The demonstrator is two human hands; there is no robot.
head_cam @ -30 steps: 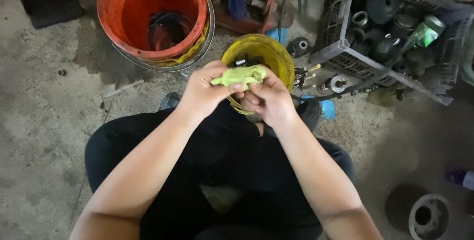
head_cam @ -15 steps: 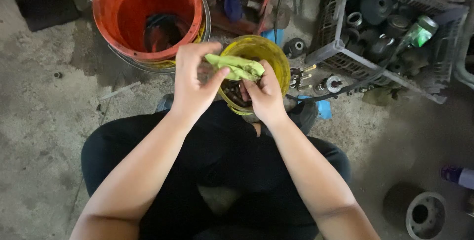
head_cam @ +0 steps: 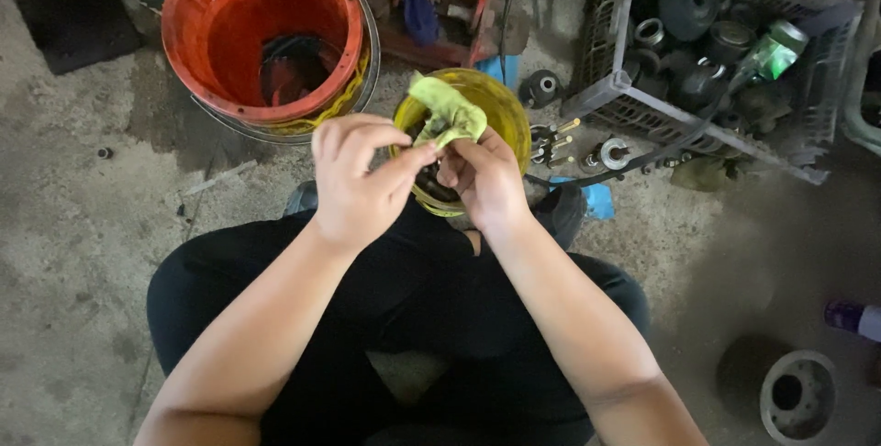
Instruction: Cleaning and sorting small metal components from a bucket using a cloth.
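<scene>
Both my hands meet over a small yellow tub (head_cam: 503, 114) on the floor in front of my crossed legs. My right hand (head_cam: 485, 180) grips a crumpled yellow-green rag (head_cam: 447, 116) that sticks up above the fingers. My left hand (head_cam: 353, 180) pinches the rag's lower end with thumb and forefinger. Whatever the rag wraps is hidden by my fingers. The tub's dark inside shows just below the rag.
A large orange bucket (head_cam: 202, 61) with dark contents stands at the upper left. A grey plastic crate (head_cam: 624, 88) of dark metal parts and a green can (head_cam: 773, 51) sits upper right. Small metal parts (head_cam: 555, 141) lie beside the tub. A round metal hub (head_cam: 797, 395) rests lower right.
The rag lay stretched sideways between both hands; now it is bunched upright in my right hand. My left hand has dropped lower and nearer to me.
</scene>
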